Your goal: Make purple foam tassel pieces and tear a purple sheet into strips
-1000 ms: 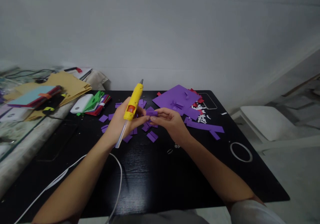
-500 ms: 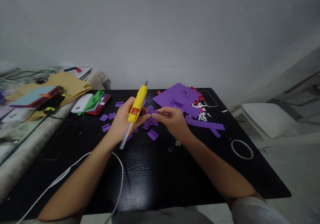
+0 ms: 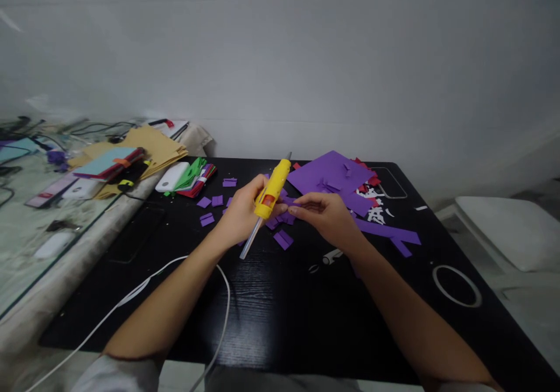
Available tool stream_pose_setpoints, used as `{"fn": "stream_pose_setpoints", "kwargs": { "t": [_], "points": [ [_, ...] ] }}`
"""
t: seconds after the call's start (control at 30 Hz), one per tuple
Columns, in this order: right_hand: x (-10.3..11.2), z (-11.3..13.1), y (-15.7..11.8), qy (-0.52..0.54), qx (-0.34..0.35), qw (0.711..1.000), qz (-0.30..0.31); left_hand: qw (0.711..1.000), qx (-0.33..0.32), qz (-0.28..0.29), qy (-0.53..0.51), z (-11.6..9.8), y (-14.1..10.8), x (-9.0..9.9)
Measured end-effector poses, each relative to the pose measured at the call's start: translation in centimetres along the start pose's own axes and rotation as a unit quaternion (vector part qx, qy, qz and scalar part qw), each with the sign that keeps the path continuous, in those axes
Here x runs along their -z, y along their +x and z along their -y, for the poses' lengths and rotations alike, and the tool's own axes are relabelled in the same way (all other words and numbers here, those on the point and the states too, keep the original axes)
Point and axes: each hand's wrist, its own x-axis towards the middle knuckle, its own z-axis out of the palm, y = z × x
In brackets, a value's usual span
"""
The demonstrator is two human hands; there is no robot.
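Right hand (image 3: 329, 217), probably with purple piece (image 3: 290, 201)

You wear a plain, pale grey left sleeve (image 3: 116, 375) at the lower left of the frame, loose, its hem ending around your elbow. Only a sliver of the matching right sleeve (image 3: 468, 387) shows at the lower right. Your left forearm (image 3: 175, 298) and right forearm (image 3: 406, 307) are bare, tapering towards the wrists; your left grip (image 3: 240, 211) and right grip (image 3: 332, 217) are bare too. A darker grey garment (image 3: 280, 381) crosses the bottom edge.
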Motion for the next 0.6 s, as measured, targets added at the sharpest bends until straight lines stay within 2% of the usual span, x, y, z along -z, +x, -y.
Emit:
{"fn": "stream_pose_setpoints", "kwargs": {
  "t": [0.23,0.6],
  "points": [
    [-0.01,-0.23,0.03,-0.018,-0.022,1.0,-0.002,1.0,-0.003,-0.003,-0.012,0.05,0.03,-0.04],
    [-0.19,-0.23,-0.11,0.021,-0.032,0.999,0.021,1.0,0.004,0.012,-0.009,-0.39,-0.1,-0.11]
  ]
}}
